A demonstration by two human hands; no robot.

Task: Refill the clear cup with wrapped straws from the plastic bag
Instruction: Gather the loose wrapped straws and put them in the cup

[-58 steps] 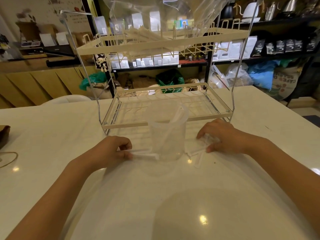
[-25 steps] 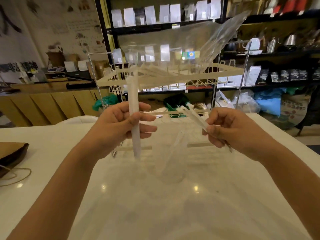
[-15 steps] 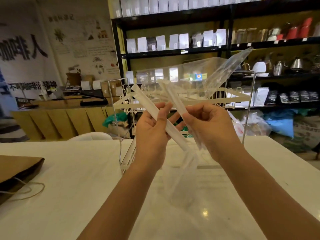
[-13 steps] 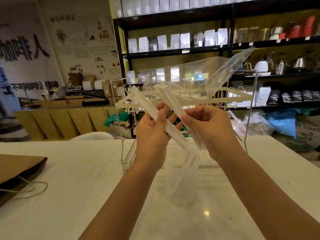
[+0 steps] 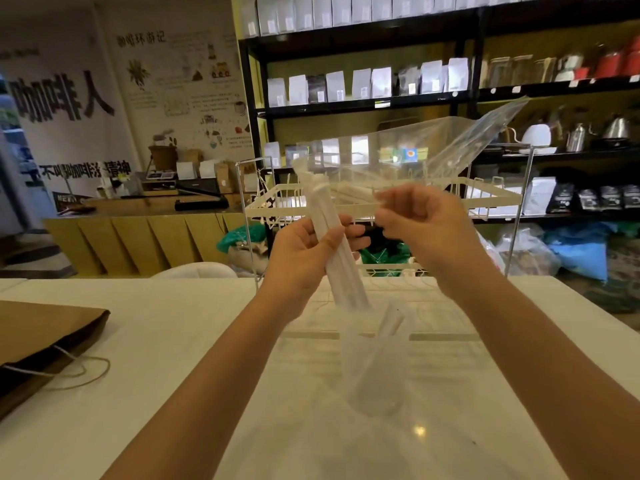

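My left hand grips a bundle of white wrapped straws, held nearly upright with its lower end just above the clear cup. The cup stands on the white table in front of the wire rack and holds one wrapped straw leaning inside. My right hand hovers beside the bundle, fingers loosely curled, with nothing visibly in it. The clear plastic bag lies on the rack's top shelf behind my hands, its mouth facing left with more straws inside.
A cream two-tier wire rack stands on the white table behind the cup. A brown paper bag with string handles lies at the left edge. Dark shelves with pouches and kettles fill the background.
Both hands picked straws off the table and rose. The right hand's straws passed into the left hand's bundle, which now stands more upright over the cup. The right hand has let go.
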